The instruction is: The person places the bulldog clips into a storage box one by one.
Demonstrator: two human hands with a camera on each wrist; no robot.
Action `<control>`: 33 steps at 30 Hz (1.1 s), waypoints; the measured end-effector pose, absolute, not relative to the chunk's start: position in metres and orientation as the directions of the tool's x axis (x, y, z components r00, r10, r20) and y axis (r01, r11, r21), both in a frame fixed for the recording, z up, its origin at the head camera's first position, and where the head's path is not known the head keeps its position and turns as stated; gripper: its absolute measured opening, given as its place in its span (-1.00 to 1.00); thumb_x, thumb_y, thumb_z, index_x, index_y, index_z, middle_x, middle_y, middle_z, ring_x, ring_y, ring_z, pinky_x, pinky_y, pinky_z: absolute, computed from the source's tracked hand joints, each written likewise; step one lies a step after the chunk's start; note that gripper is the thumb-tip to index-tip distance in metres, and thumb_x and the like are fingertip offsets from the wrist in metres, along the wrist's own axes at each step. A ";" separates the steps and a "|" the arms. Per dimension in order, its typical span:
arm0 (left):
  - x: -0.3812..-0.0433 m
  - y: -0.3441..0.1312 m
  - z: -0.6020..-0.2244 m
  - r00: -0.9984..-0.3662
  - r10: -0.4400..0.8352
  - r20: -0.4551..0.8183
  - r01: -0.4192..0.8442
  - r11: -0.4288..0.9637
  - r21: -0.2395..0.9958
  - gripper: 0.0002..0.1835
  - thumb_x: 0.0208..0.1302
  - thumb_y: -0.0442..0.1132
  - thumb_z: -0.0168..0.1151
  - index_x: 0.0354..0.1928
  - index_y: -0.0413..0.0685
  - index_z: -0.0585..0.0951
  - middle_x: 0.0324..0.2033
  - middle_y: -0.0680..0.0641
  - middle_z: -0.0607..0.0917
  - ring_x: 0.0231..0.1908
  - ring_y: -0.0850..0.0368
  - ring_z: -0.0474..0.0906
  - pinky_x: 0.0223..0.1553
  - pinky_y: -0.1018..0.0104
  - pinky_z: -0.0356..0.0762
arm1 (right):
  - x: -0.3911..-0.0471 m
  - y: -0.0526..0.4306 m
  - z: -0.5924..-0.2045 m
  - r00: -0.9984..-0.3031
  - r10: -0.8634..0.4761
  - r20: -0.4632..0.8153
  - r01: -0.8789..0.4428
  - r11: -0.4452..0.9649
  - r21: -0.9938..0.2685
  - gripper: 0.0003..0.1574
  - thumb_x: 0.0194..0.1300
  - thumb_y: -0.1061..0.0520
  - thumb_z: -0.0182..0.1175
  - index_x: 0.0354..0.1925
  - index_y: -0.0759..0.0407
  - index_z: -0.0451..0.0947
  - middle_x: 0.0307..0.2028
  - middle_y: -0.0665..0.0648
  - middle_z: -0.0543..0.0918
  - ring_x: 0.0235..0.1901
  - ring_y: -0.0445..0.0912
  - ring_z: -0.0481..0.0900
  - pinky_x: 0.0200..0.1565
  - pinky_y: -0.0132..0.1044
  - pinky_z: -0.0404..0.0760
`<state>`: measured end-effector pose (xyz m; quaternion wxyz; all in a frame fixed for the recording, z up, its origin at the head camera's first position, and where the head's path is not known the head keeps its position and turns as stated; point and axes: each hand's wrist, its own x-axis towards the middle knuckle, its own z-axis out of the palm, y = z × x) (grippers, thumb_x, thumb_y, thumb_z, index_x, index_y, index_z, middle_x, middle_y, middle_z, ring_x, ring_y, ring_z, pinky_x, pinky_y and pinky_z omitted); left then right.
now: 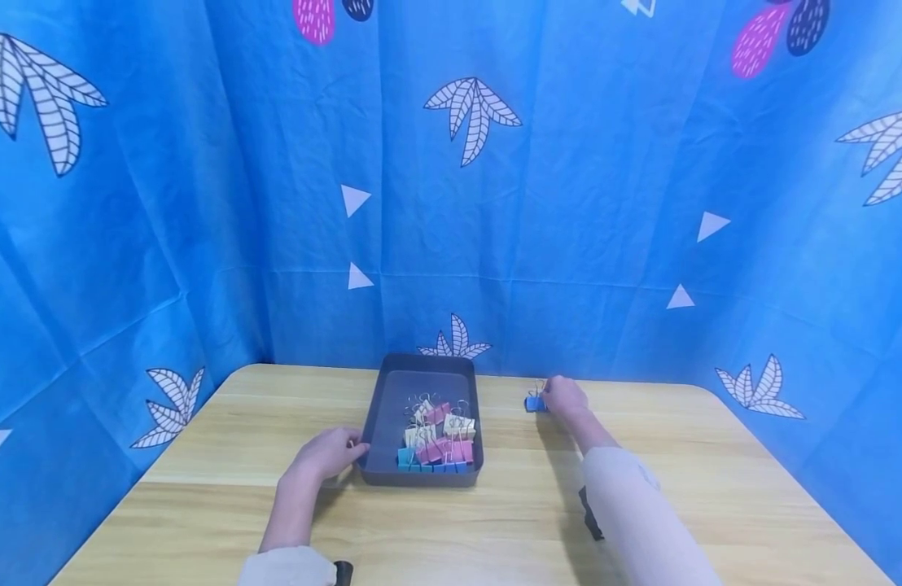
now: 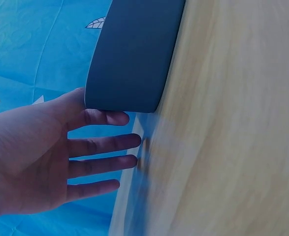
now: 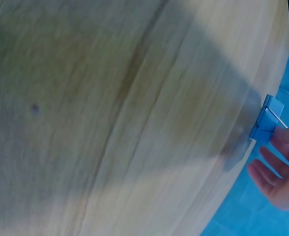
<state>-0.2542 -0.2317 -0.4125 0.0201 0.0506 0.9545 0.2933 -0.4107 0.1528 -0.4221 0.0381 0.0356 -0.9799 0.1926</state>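
Note:
A dark grey rectangular tray [image 1: 422, 479] stands on the wooden table, holding a pile of pink, cream, teal and blue binder clips [image 1: 438, 439] toward its near right part. My left hand [image 1: 330, 452] grips the tray's left rim, index finger against the outer side, thumb passing behind the edge; the other fingers [image 2: 105, 145] spread out straight in the left wrist view. To the right of the tray, near the table's back edge, my right hand [image 1: 566, 396] pinches a blue binder clip [image 1: 535, 404]. In the right wrist view, a wire handle of this clip [image 3: 267, 118] points toward the fingers.
The wooden table [image 1: 466, 537] has rounded back corners and runs up to a blue patterned curtain [image 1: 568, 203] behind and at both sides. Bare tabletop lies between tray and right hand. Black pieces [image 1: 590, 514] show at both wrists.

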 end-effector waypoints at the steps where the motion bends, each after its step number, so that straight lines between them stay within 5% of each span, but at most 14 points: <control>1: -0.254 -0.232 -0.412 -0.994 0.107 -0.010 0.083 0.823 0.562 -0.73 0.28 -0.18 0.11 -0.08 -0.19 0.60 -0.51 0.05 0.54 -0.48 0.16 0.41 -0.35 0.13 0.43 | -0.409 0.153 -0.422 -0.995 -0.053 0.087 -0.083 0.914 -0.396 -0.82 0.17 0.22 0.16 -0.29 0.34 0.58 -0.37 0.19 0.62 -0.39 0.01 0.52 -0.28 -0.11 0.52; 7: -0.253 -0.231 -0.411 -0.994 0.106 -0.010 0.082 0.822 0.564 -0.71 0.28 -0.19 0.11 -0.05 -0.21 0.59 -0.51 0.04 0.54 -0.51 0.15 0.40 -0.38 0.15 0.42 | -0.406 0.155 -0.423 -0.994 -0.054 0.098 -0.096 0.857 -0.506 -0.83 0.14 0.32 0.14 -0.27 0.42 0.56 -0.31 0.28 0.61 -0.30 0.10 0.53 -0.19 -0.06 0.51; 13: -0.254 -0.231 -0.412 -0.995 0.094 -0.027 0.062 0.820 0.569 -0.72 0.28 -0.19 0.11 -0.06 -0.19 0.60 -0.54 0.04 0.53 -0.54 0.15 0.39 -0.41 0.19 0.40 | -0.405 0.157 -0.425 -0.990 -0.065 0.126 -0.124 0.830 -0.545 -0.91 0.11 0.38 0.09 -0.44 0.36 0.54 -0.44 0.20 0.56 -0.44 0.00 0.46 -0.34 -0.19 0.48; 19: -0.253 -0.231 -0.412 -0.995 0.095 -0.020 0.066 0.818 0.572 -0.72 0.29 -0.19 0.10 -0.06 -0.19 0.60 -0.55 0.04 0.52 -0.56 0.15 0.38 -0.45 0.22 0.38 | -0.404 0.156 -0.425 -0.987 -0.075 0.139 -0.141 0.821 -0.553 -0.76 0.17 0.34 0.09 -0.62 0.25 0.39 -0.57 0.13 0.46 -0.54 -0.05 0.37 -0.45 -0.28 0.39; 33: -0.254 -0.231 -0.414 -0.996 0.083 -0.033 0.049 0.815 0.578 -0.69 0.30 -0.18 0.09 -0.02 -0.20 0.58 -0.54 0.02 0.52 -0.57 0.13 0.38 -0.46 0.22 0.37 | -0.404 0.158 -0.425 -0.983 -0.086 0.162 -0.164 0.807 -0.567 -0.79 0.13 0.36 0.08 -0.61 0.24 0.36 -0.55 0.14 0.47 -0.50 -0.02 0.40 -0.38 -0.21 0.44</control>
